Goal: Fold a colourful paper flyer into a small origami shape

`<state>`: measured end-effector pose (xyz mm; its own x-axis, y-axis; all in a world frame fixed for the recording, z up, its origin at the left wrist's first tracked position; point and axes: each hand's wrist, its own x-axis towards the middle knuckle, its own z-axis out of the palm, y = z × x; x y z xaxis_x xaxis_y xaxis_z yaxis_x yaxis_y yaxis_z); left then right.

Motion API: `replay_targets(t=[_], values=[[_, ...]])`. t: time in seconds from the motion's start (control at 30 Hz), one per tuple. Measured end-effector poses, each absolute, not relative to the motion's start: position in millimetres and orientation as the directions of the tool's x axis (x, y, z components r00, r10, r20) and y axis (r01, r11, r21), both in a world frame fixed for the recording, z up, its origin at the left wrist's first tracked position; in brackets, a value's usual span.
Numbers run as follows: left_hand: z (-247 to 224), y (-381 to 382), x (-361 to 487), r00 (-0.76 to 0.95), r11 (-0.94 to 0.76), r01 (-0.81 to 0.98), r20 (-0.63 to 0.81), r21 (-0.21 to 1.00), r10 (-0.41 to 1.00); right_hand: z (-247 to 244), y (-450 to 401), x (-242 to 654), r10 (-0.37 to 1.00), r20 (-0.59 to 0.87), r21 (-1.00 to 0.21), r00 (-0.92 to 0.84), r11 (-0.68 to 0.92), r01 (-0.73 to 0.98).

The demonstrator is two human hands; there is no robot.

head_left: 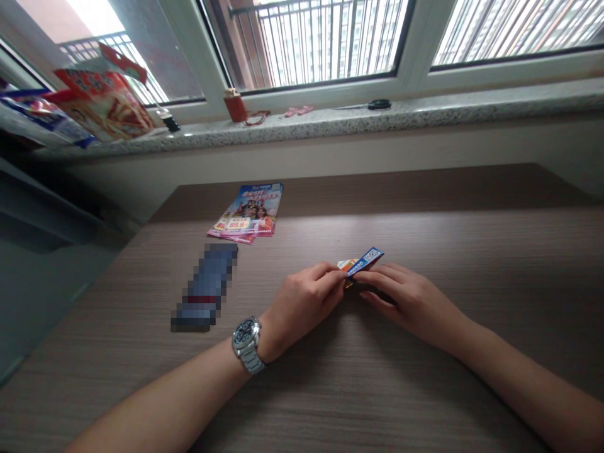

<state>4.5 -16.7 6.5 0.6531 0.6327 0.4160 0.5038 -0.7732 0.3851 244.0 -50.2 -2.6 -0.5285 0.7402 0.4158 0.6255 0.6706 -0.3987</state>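
Note:
A small folded piece of printed paper (366,259), blue with a QR code at its tip and an orange and white part behind, is pinched between the thumb and fingers of my left hand (314,289). Part of it is hidden by my fingers. From the other side, the fingertips of my right hand (406,301) touch the paper; its fingers are stretched out and the thumb stands apart below them. Both hands are just above the wooden table (302,402). A metal wristwatch (246,336) is on my left wrist.
Colourful flyers (252,211) lie in a stack at the back left, with a blurred dark phone-like object (207,286) nearer. On the stone sill (321,123) are a red lighter-like item (234,106), scissors (377,104) and food packets (106,104). Windows stand behind.

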Motion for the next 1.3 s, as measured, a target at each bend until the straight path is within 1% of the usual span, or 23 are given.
replay_targets(t=[0.17, 0.4, 0.47, 0.63, 0.7, 0.87, 0.97, 1.13, 1.3], values=[[8.6, -17.6, 5.7, 0.661, -0.767, 0.521, 0.392, 0.374, 0.640, -2.9, -49.9, 242.4, 0.736, 0.458, -0.396, -0.498, 0.670, 0.628], [12.4, -19.6, 3.7, 0.735, -0.825, 0.481, 0.376, 0.296, 0.564, -0.3, -50.3, 239.3, 0.725, 0.485, -0.366, -0.489, 0.676, 0.639], [12.5, -19.8, 3.6, 0.731, -0.821, 0.480, 0.378, 0.309, 0.569, 0.8, -50.4, 239.4, 0.724, 0.487, -0.351, -0.489, 0.675, 0.649], [13.3, -19.7, 5.1, 0.697, -0.779, 0.484, 0.363, 0.399, 0.619, 1.3, -50.7, 240.9, 0.718, 0.485, -0.327, -0.498, 0.678, 0.658], [14.5, -20.0, 5.5, 0.696, -0.781, 0.474, 0.369, 0.407, 0.616, 0.8, -50.8, 241.0, 0.717, 0.480, -0.315, -0.506, 0.679, 0.663], [17.9, -21.9, 5.9, 0.718, -0.817, 0.429, 0.403, 0.386, 0.568, -0.6, -51.4, 240.0, 0.732, 0.438, -0.302, -0.521, 0.666, 0.682], [18.2, -22.3, 6.2, 0.717, -0.820, 0.437, 0.407, 0.370, 0.566, -0.6, -51.3, 240.1, 0.729, 0.442, -0.304, -0.523, 0.670, 0.677], [18.1, -21.6, 6.4, 0.732, -0.811, 0.496, 0.351, 0.312, 0.583, 2.3, -50.6, 241.3, 0.702, 0.463, -0.283, -0.541, 0.695, 0.661], [19.7, -21.2, 6.3, 0.734, -0.793, 0.536, 0.304, 0.290, 0.607, 6.1, -50.1, 241.1, 0.667, 0.481, -0.242, -0.569, 0.725, 0.644]])
